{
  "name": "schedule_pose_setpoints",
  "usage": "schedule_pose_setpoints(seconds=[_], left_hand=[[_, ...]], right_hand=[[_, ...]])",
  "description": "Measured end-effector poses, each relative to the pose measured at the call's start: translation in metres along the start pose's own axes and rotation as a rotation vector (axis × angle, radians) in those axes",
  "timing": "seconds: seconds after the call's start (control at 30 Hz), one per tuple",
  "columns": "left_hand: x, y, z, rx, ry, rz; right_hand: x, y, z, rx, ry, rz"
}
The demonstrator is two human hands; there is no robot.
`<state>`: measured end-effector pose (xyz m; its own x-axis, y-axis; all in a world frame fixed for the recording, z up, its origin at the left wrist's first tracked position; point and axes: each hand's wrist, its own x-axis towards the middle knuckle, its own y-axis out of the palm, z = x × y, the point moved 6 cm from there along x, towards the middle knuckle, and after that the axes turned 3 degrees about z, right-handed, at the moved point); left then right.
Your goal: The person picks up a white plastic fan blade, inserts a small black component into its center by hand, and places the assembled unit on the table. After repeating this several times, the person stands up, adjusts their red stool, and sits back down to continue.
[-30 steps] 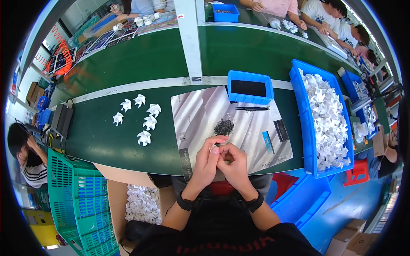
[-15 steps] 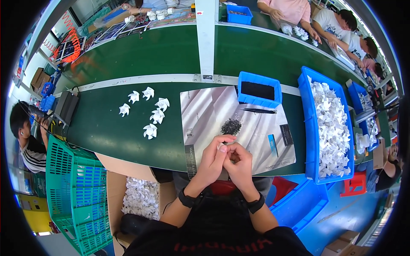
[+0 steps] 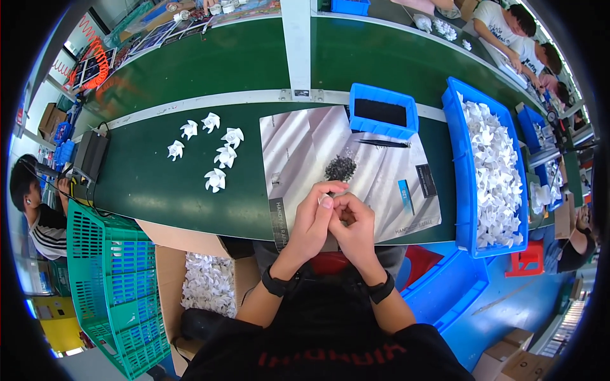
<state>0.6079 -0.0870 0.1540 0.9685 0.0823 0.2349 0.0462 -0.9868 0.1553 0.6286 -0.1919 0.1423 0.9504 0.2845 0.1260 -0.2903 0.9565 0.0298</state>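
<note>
White piece [image 3: 322, 199], perhaps pinched, hands [image 3: 310, 223] near table edge [image 3: 190, 228]

We count six white pinwheel-shaped pieces [image 3: 215, 180] loose on the green tabletop [image 3: 152, 197], one slim black tweezer-like tool [image 3: 384, 143], one heap of dark granules [image 3: 340, 168], two black wristbands [image 3: 276, 284], one bare left hand [image 3: 309, 223] and one bare right hand [image 3: 354, 225].

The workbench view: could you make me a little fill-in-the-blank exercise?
Left of the printed sheet, ____ loose white pieces lie on the table.
The black-filled bin stands to the ____ of the large white-filled bin.
The wristbands by the left hand and right hand are both ____.
Missing: six; left; black.
</note>
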Motion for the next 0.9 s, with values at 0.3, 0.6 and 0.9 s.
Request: schedule_pose_setpoints(seconds=[0.3,0.6,0.9], left_hand=[[-0.0018,0.0004,0.0,-0.046,-0.021,-0.031],[-0.0018,0.0007,0.0028,0.004,-0.034,-0.004],[-0.0022,0.0024,0.0016,0.014,-0.076,0.044]], right_hand=[[-0.0016,-0.0003,0.004,-0.038,-0.029,0.013],[-0.0033,-0.0025,0.0037,-0.054,-0.04,0.015],[-0.0024,-0.003,0.0083,-0.056,-0.101,0.014]])
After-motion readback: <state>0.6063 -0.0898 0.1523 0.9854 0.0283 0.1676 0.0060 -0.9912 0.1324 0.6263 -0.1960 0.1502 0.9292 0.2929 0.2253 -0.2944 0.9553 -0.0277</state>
